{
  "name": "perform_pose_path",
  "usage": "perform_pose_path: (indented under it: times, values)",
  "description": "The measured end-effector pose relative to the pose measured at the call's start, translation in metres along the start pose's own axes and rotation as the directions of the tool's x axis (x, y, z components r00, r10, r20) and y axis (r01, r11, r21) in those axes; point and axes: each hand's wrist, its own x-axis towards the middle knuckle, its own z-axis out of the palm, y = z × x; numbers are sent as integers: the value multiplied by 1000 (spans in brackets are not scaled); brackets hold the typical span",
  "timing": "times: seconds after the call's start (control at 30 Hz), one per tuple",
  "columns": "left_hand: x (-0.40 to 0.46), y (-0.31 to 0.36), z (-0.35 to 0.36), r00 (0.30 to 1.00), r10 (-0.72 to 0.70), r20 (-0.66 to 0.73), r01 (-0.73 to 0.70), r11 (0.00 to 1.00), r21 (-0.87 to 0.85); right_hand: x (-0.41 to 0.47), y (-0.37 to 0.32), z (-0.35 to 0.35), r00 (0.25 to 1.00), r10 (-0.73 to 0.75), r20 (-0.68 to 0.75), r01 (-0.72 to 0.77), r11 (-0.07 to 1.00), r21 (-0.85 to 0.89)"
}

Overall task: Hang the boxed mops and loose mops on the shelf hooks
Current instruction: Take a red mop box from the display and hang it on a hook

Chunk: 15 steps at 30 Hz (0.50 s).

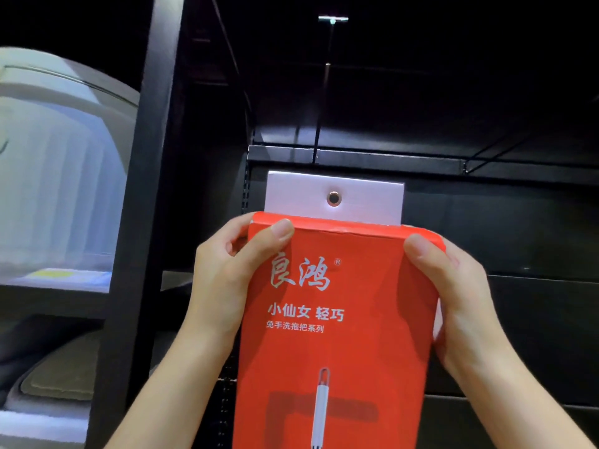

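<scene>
Red cardboard fills the near middle of the view: a boxed mop (337, 319) held upright in front of a dark shelf (356, 163). The left hand (227, 273) grips its upper left edge, thumb curled over the front face. The right hand (453, 286) grips the upper right edge the same way. A pale hang tab (301, 196) with a metal eyelet (334, 198) rises from the box top. Far above it a thin hook (327, 59) reaches out from the shelf. Left of the black upright (142, 189) stand white plastic bins (58, 157).

Black metal shelving (356, 157), dim interior; black upright post (146, 189); pale, possibly plastic bins (58, 176) left.
</scene>
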Motion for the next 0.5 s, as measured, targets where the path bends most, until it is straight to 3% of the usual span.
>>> perform_pose_path:
  times: [0.5]
  values:
    - [86,28,7,999,50,20,-47,992,-117,85,-31,25,986,-161,30,160,987,28]
